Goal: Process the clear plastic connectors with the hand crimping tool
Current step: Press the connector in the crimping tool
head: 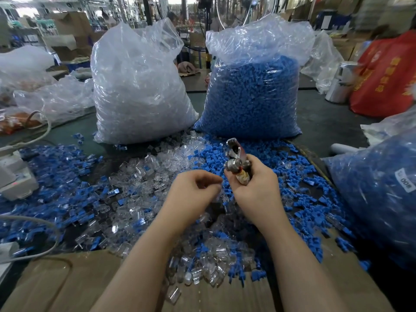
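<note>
Busy factory floor behind; dark counter (326, 122) strewn with parts. At ten o'clock, bag of clear plastic connectors (135, 86); loose ones (135, 174) scattered centre. Left hand (191, 194) at centre, fingers curled near thumb, cannot tell whether pinching anything. Right hand (254, 188) just beside, wrapped round hand crimping tool (237, 158), head pointing twelve o'clock. Best to seat one connector squarely before squeezing.

Blue caps (258, 154) among clear connectors (139, 176), red bag (387, 75)
</note>
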Available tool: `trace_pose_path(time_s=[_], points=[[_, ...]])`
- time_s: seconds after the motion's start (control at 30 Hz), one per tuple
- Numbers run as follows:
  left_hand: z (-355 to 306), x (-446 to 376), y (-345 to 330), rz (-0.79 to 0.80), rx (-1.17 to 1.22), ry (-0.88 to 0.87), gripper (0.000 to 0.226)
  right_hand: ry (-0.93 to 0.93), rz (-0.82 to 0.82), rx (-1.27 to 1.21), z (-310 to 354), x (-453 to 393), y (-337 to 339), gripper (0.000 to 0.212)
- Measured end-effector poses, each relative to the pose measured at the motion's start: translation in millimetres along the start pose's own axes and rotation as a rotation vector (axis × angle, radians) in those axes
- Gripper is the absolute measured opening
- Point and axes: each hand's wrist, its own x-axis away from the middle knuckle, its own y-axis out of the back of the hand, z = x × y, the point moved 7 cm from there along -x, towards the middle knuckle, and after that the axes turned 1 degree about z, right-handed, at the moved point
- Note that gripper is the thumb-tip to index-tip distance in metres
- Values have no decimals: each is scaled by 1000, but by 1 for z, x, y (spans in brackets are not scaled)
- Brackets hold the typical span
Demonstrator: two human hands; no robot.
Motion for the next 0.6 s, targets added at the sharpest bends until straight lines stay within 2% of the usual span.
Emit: trace_pose_path(time_s=[0.1,0.27,0.4,0.6], points=[[4,1,3,-5,366,112,12,-1,-16,-54,0,0,2,25],[3,3,-4,51,714,174,17,-2,-31,-165,0,1,4,17],[0,2,-5,115,840,173,25,-14,-22,-244,2,0,4,17],[-4,2,-5,111,820,140,25,-15,-1,-354,5,0,4,17]])
